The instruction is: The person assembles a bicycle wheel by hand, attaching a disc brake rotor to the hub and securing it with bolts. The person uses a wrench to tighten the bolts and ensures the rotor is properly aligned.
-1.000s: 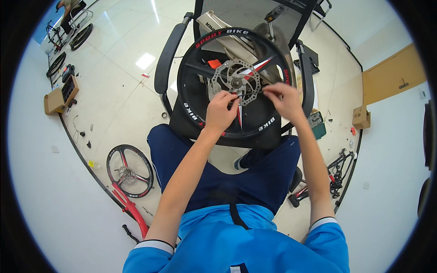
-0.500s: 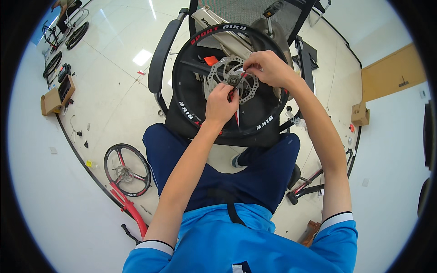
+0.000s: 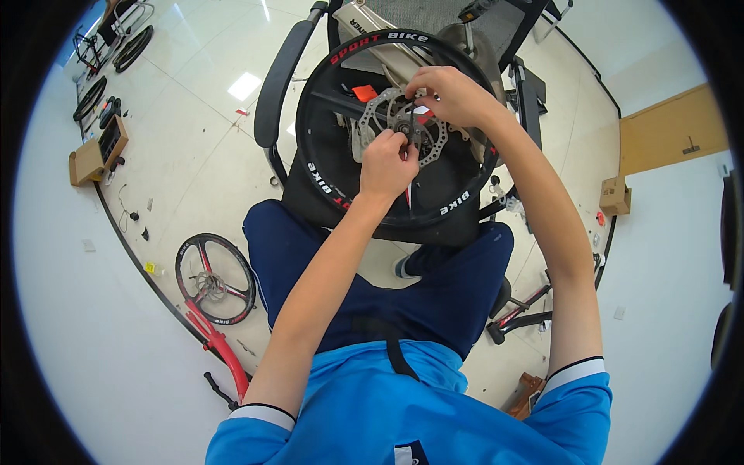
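A black bicycle wheel (image 3: 325, 167) with red and white lettering lies flat on a black office chair in front of my knees. A silver brake disc (image 3: 372, 116) sits at its hub. My left hand (image 3: 387, 164) is closed over the hub from the near side, gripping a small part there. My right hand (image 3: 449, 94) reaches in from the far right, fingers pinched on the disc's far edge. What the fingers hold at the hub is hidden.
The chair's armrest (image 3: 275, 85) curves along the wheel's left. A second black wheel on a red frame (image 3: 213, 279) lies on the floor at lower left. Cardboard boxes (image 3: 97, 151) and more wheels (image 3: 116, 54) sit at upper left. A small box (image 3: 614, 195) stands at right.
My right hand has moved from the wheel's right side up and left onto the disc's far edge. The left hand has stayed at the hub. The camera view has shifted slightly.
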Motion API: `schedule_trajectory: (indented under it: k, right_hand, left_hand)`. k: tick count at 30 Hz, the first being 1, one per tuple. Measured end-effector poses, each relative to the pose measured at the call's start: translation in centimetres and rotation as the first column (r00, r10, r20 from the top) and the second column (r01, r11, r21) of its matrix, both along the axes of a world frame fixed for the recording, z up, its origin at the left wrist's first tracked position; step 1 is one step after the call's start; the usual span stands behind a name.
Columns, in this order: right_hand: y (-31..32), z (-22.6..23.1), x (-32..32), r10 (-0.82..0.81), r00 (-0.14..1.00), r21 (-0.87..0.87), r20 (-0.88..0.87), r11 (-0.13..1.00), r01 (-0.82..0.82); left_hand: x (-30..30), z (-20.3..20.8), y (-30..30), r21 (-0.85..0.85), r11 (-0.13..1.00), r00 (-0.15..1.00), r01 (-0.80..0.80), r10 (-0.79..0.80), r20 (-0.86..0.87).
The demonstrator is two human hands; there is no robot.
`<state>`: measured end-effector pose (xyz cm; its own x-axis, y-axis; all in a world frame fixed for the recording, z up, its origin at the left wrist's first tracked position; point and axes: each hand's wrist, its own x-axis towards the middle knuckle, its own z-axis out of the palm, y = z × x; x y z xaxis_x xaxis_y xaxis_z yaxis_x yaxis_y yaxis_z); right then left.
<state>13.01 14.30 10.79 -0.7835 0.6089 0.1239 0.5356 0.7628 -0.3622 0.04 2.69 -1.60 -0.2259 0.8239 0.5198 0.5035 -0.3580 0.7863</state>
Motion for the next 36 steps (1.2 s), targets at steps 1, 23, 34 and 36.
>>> schedule_trajectory:
  k: [1,23,34,36]
  right_hand:
    - [0.2,-0.1,0.0,0.004,1.000,0.006,0.010,1.000,-0.004]
    - [-6.2,-2.5,7.4,-0.173,0.983,0.173,-0.062,0.968,0.182]
    - [-18.5,-13.5,1.0,-0.632,0.678,-0.335,-0.374,0.774,0.537]
    - [-18.4,-14.2,-1.0,-0.664,0.640,-0.429,-0.386,0.744,0.512]
  left_hand:
    - [-0.1,0.0,-0.1,-0.014,1.000,1.000,0.004,-0.004,-0.010]
    - [-0.2,0.0,0.3,-0.018,0.999,0.996,0.048,-0.049,-0.068]
    - [-1.8,-1.5,0.9,0.056,0.983,0.979,0.175,-0.168,-0.113]
    - [-2.2,-1.1,0.8,0.030,0.980,0.973,0.198,-0.193,-0.128]
